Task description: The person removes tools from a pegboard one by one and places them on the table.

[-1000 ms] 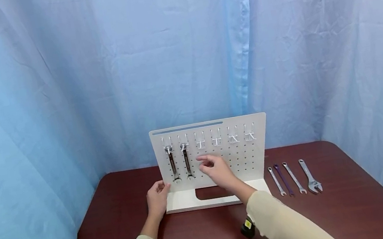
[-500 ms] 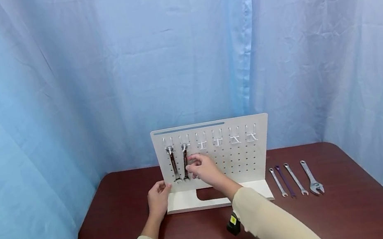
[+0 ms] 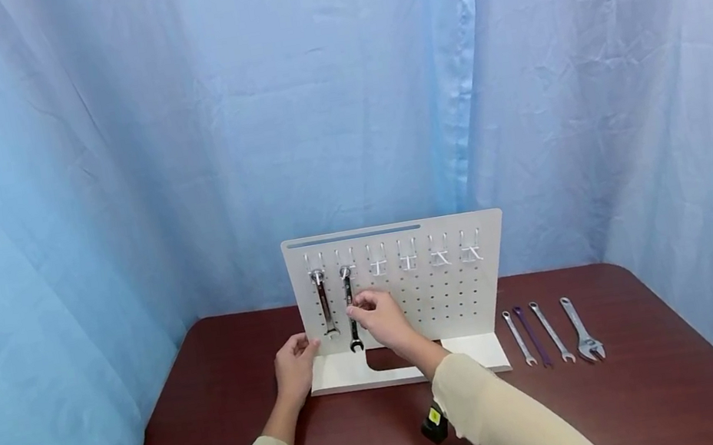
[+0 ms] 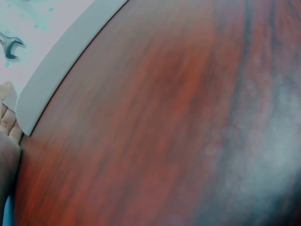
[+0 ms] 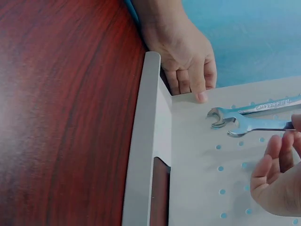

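Note:
A white pegboard stand (image 3: 435, 303) stands upright on the table. Two silver combination wrenches hang by their ring ends from its two leftmost hooks. My right hand (image 3: 386, 320) pinches the shank of the second wrench (image 3: 355, 338) between thumb and fingers. In the right wrist view, this wrench's open end (image 5: 244, 125) stands out from the board, near the first wrench (image 5: 265, 108). At the board's lower left edge, my left hand (image 3: 294, 371) grips it, thumb on the front and the other fingers behind. The left wrist view shows only part of that hand (image 4: 7, 127).
Four hooks to the right, such as this hook (image 3: 407, 255), hold nothing. Right of the stand lie a small silver wrench (image 3: 519, 339), a purple wrench (image 3: 532, 337), a longer silver wrench (image 3: 552, 334) and an adjustable wrench (image 3: 582, 331). Blue curtains (image 3: 310, 105) surround the dark red table (image 3: 376, 437).
My right hand has moved left to the second wrench and taken hold of its shank. The wrench's lower end has come away from the board. My left hand stays at the edge.

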Available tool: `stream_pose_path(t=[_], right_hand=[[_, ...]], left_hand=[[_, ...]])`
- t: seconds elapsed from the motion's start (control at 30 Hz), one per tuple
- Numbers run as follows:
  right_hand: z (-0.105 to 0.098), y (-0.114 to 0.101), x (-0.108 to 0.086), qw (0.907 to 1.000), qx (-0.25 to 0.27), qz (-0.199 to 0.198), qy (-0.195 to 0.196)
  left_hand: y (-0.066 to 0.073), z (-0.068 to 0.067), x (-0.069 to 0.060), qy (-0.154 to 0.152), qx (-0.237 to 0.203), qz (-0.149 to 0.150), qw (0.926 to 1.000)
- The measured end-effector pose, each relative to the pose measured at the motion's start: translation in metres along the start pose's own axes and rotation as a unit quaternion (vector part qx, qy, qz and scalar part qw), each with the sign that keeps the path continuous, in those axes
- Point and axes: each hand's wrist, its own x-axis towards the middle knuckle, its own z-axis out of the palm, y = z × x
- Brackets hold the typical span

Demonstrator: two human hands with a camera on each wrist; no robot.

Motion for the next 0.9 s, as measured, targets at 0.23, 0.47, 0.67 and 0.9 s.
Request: stream_pose_path(t=[0.23,0.47,0.67,0.9], right_hand=[[-0.002,0.003,-0.008,0.9999,-0.006,-0.004,0.015],[0.0,-0.002,-0.02,0.9993,0.029,-0.019,0.015],[0.002,-0.01,-0.03,0.9986,0.049,-0.015,0.013],[-0.002,-0.017,-0.042,0.9985,0.054,-0.007,0.007]], left_hand=[[0.005,0.0,0.0,-0.005,-0.002,-0.006,1.0],[0.004,0.0,-0.001,-0.001,0.001,-0.001,1.0],[0.005,-0.001,0.0,0.001,0.003,0.004,1.0],[0.006,-0.001,-0.003,-0.008,-0.001,-0.01,0.9999]])
